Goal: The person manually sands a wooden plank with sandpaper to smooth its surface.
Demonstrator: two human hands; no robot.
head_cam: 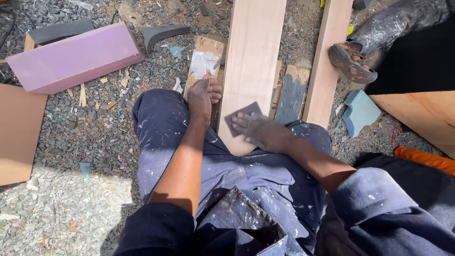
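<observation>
A long pale wooden plank (253,52) runs from my lap away over the gravel. My right hand (260,130) lies flat on its near end, pressing a dark square of sandpaper (241,115) onto the wood. My left hand (203,97) rests on my left knee beside the plank's left edge, fingers curled at the edge, holding nothing that I can see. My legs are in blue, paint-spattered trousers (161,128).
A second pale plank (328,57) lies to the right, with another person's sandalled foot (351,61) against it. A purple foam block (76,58), brown board (16,132), short wood scraps (204,61), a blue scrap (360,111) and a plywood sheet (422,116) lie on the gravel.
</observation>
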